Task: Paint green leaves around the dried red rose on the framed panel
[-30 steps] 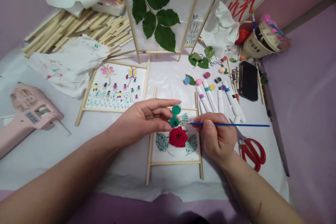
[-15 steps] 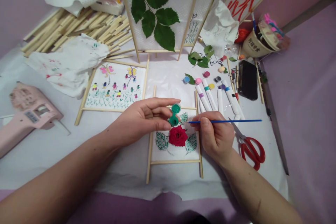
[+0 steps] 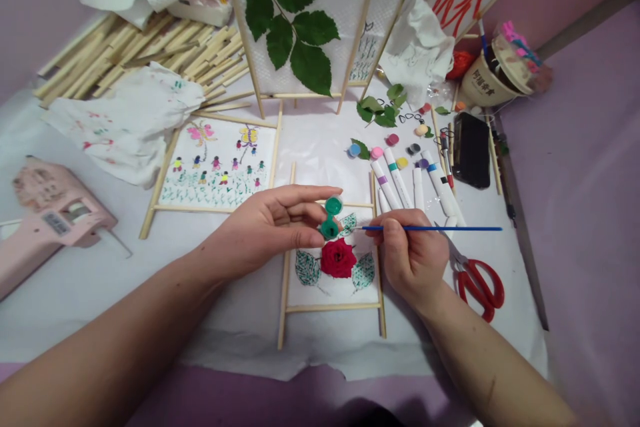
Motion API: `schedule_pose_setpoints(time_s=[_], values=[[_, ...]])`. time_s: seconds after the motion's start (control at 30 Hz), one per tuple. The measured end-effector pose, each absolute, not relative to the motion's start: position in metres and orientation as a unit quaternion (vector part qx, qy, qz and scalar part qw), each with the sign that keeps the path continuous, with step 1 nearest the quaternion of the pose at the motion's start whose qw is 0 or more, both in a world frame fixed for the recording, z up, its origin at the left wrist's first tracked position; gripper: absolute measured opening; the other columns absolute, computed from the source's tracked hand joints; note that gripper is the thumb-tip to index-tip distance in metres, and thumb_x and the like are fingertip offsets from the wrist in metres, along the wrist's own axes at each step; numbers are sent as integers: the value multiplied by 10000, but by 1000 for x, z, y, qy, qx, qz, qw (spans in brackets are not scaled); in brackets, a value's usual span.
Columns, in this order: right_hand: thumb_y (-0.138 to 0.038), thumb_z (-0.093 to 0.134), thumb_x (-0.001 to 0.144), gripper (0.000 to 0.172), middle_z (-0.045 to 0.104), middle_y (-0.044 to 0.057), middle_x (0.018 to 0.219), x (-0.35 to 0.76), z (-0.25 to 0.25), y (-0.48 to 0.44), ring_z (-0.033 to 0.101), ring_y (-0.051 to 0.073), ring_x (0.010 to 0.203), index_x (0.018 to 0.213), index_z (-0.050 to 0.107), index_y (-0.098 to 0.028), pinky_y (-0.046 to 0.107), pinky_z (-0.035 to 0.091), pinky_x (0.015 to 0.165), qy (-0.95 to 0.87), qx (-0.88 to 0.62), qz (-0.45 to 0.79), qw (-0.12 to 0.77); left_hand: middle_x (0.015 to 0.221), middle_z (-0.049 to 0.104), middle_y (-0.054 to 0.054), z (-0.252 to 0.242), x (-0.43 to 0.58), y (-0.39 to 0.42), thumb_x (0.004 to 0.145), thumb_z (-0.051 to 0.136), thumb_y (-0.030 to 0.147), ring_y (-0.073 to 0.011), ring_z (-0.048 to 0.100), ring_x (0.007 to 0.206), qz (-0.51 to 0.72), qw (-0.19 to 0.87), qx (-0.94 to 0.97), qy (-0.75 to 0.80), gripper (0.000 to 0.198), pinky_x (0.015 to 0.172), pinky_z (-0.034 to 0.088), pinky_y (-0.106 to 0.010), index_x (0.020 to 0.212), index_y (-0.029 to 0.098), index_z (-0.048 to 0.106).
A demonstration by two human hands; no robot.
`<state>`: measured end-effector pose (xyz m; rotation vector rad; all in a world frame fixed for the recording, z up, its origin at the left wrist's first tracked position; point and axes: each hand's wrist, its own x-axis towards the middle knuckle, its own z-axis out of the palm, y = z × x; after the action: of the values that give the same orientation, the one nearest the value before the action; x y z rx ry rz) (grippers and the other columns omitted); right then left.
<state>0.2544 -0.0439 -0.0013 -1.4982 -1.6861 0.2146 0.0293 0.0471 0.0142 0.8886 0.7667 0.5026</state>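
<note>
My left hand pinches a small paint pot of green paint, its lid flipped up. In my right hand is a thin blue paintbrush, held level, its tip pointing left and a little apart from the pot. Beneath both hands lies a small wooden frame with white paper. On that paper are a red rose and leaves drawn in outline with green dabs; a leaf shows at the rose's right. My hands cover part of the frame's upper half.
Red-handled scissors lie right of my right hand. Several markers and paint pots sit beyond it, near a black phone. A pink glue gun rests at left; wooden sticks and a standing leaf panel are behind.
The brush tip has drawn back to the right, away from the paint pot. My left hand still holds the pot in nearly the same place.
</note>
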Motion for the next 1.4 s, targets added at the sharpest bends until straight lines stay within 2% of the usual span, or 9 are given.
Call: schedule_pose_setpoints(time_s=[0.17, 0.4, 0.63, 0.73, 0.83, 1.0, 1.17, 1.33, 1.4], values=[[-186, 551, 985, 184, 743, 0, 750, 256, -2, -45, 696, 125, 602, 870, 693, -211, 250, 548, 561, -664, -590, 96, 450, 885, 710, 11, 15, 30, 47, 669, 911, 127, -137, 685, 843, 234, 803, 411, 361, 497, 801, 607, -249, 1136, 268, 822], [-198, 547, 983, 183, 732, 6, 718, 254, 0, -45, 692, 141, 607, 864, 685, -212, 269, 532, 552, -687, -592, 93, 411, 885, 709, 21, 14, 29, 48, 684, 907, 117, -114, 684, 829, 236, 808, 409, 352, 486, 776, 599, -209, 1131, 293, 827], [-182, 532, 984, 189, 726, 6, 729, 256, -1, -44, 681, 143, 610, 870, 678, -217, 279, 526, 551, -681, -576, 92, 443, 908, 713, -1, 14, 30, 48, 675, 906, 148, -158, 697, 867, 230, 795, 426, 365, 514, 829, 613, -280, 1165, 271, 813], [-180, 532, 980, 184, 731, 8, 734, 255, 0, -44, 683, 148, 623, 875, 677, -219, 286, 532, 564, -698, -569, 99, 423, 915, 716, -2, 13, 29, 48, 673, 904, 151, -162, 699, 870, 231, 795, 428, 363, 520, 834, 614, -288, 1170, 271, 810], [-183, 531, 982, 191, 718, 4, 720, 255, 1, -43, 673, 145, 616, 858, 672, -219, 284, 525, 566, -702, -583, 84, 400, 907, 715, 1, 12, 29, 48, 671, 905, 146, -154, 697, 859, 233, 798, 423, 361, 516, 820, 615, -274, 1164, 271, 815], [-171, 529, 980, 187, 718, 0, 732, 255, 0, -44, 670, 138, 618, 870, 673, -220, 278, 523, 571, -686, -574, 80, 440, 889, 712, 15, 13, 29, 48, 677, 907, 125, -119, 687, 826, 234, 803, 415, 358, 494, 786, 604, -219, 1136, 287, 826], [-189, 535, 979, 199, 710, 0, 711, 254, 0, -43, 657, 142, 590, 842, 677, -220, 289, 515, 556, -694, -587, 90, 407, 907, 715, 1, 14, 30, 48, 671, 912, 149, -137, 691, 838, 233, 795, 426, 364, 511, 797, 612, -246, 1158, 270, 818], [-181, 520, 979, 200, 719, 9, 732, 255, -1, -44, 678, 155, 638, 855, 672, -220, 299, 529, 585, -686, -569, 87, 446, 918, 719, -8, 11, 29, 48, 666, 923, 190, -159, 696, 867, 232, 788, 439, 364, 536, 831, 607, -280, 1183, 272, 810], [-180, 522, 980, 196, 725, 10, 739, 255, -1, -45, 682, 157, 653, 856, 669, -220, 301, 529, 593, -695, -566, 90, 434, 928, 723, -10, 10, 28, 47, 673, 923, 203, -165, 698, 883, 234, 786, 443, 363, 544, 846, 600, -286, 1199, 277, 805]])
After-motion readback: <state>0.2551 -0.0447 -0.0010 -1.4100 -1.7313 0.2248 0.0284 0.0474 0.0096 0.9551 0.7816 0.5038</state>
